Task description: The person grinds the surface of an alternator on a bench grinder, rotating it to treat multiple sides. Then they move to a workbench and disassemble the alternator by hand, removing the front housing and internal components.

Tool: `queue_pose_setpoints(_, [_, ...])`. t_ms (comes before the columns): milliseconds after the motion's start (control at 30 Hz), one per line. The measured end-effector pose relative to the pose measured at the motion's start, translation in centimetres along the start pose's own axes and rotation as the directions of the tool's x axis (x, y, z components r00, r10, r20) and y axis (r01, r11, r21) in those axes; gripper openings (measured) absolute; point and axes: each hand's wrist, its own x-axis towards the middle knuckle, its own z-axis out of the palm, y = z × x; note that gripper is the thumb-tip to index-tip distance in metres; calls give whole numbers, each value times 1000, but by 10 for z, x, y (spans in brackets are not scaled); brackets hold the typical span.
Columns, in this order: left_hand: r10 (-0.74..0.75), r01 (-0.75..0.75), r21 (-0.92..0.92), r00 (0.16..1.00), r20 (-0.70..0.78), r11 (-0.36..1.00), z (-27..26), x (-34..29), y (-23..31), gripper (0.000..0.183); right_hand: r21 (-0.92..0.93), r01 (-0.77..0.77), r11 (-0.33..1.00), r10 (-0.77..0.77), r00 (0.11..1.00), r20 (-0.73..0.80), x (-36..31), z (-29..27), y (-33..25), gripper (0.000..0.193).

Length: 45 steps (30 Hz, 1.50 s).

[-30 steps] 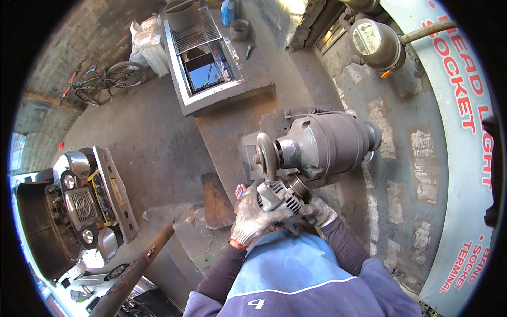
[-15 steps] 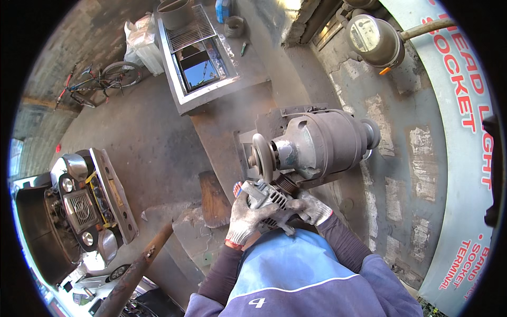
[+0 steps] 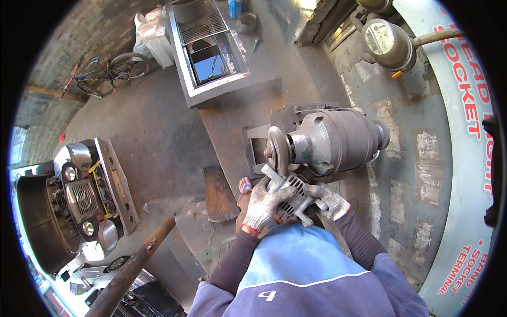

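My left hand [image 3: 263, 204], in a whitish knitted work glove, grips the left side of a grey slotted alternator housing [image 3: 297, 191]. My right hand [image 3: 330, 201], gloved alike, has its fingers closed round the right side. Just beyond the housing stands a grey motor-driven grinder [image 3: 338, 141] with a round wheel [image 3: 277, 150] on its left shaft. One lug of the housing lies at the wheel's lower edge; whether they touch I cannot tell. Both sets of fingertips are partly hidden by the housing.
A wooden board [image 3: 219, 195] leans left of my hands, near a sandalled foot [image 3: 245, 185]. A rusty pole [image 3: 132, 264] slants at lower left. A vehicle front [image 3: 82, 198] and a bicycle [image 3: 108, 74] stand farther left. An electricity meter [image 3: 388, 45] juts from the right wall.
The whole view has shifted, moving the surroundings rightward in the picture. Against the grinder, the housing has come up and right, with its lug now at the wheel's lower edge. Both hands keep hold.
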Motion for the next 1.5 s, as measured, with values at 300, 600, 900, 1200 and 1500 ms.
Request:
queue_pose_setpoints(300, [-1, -1, -31, 998, -63, 1000, -4, -4, -10, 47, -136, -10, 991, 9, 1000, -7, 0, 8, -13, 26])
queue_pose_setpoints(600, [-18, 14, -102, 999, -40, 995, -17, 1, -22, 55, -168, -66, 984, 52, 995, -88, -9, 23, -19, 39])
queue_pose_setpoints(900, [-113, 92, -240, 991, -76, 966, -24, -21, -23, 52, -229, 306, 924, -305, 951, 43, -39, 39, 30, 80])
queue_pose_setpoints(1200, [-17, 16, -11, 998, -55, 1000, -21, -49, -5, 68, 35, 232, 972, -226, 965, -132, -25, 25, 45, 62])
queue_pose_setpoints(1500, [184, -198, -279, 980, -75, 940, -23, -16, -34, 53, 132, 225, 965, -219, 974, -57, -20, 24, 34, 43])
